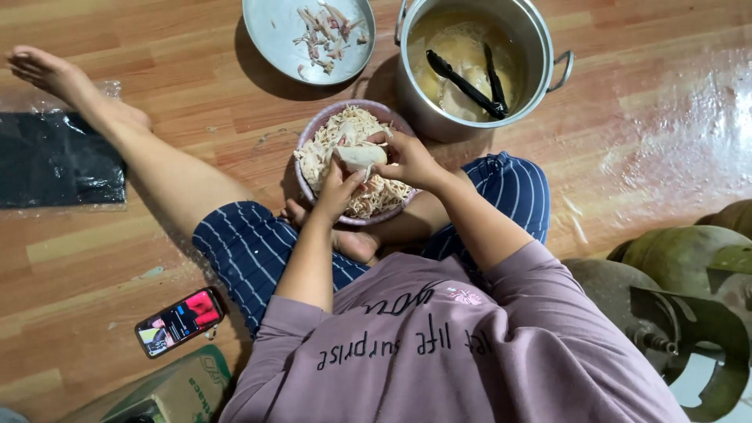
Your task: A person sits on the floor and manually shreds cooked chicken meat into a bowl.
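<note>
Two bare hands, left hand (338, 190) and right hand (407, 159), clamp their fingers on a pale piece of cooked chicken (360, 157) at frame centre, best pulled into thin strands directly over the pinkish round bowl (307, 141) of shredded meat.

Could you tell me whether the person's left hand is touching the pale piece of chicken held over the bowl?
Touching. The head view shows the left hand gripping the chicken piece from below, fingers against it, above the bowl.

Wood-look laminate floor (117, 258), glossy patch top rt, maybe wet, indoor light
</note>
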